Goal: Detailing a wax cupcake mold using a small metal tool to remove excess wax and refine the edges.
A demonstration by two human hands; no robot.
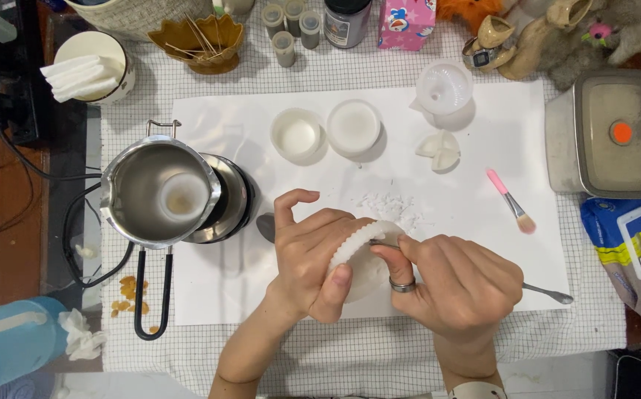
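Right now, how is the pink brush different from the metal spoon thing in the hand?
The pink-handled brush lies untouched on the white paper; the thin metal tool is gripped by the right hand. The brush has a pink handle and soft bristles; the tool is all bare silver metal. The brush shows whole; the tool's middle hides under the fingers. Both are slim and long.

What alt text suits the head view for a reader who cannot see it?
Two hands work over white paper: the left hand holds a white ridged mould while the right hand scrapes it with a metal tool. A steel pot stands left.
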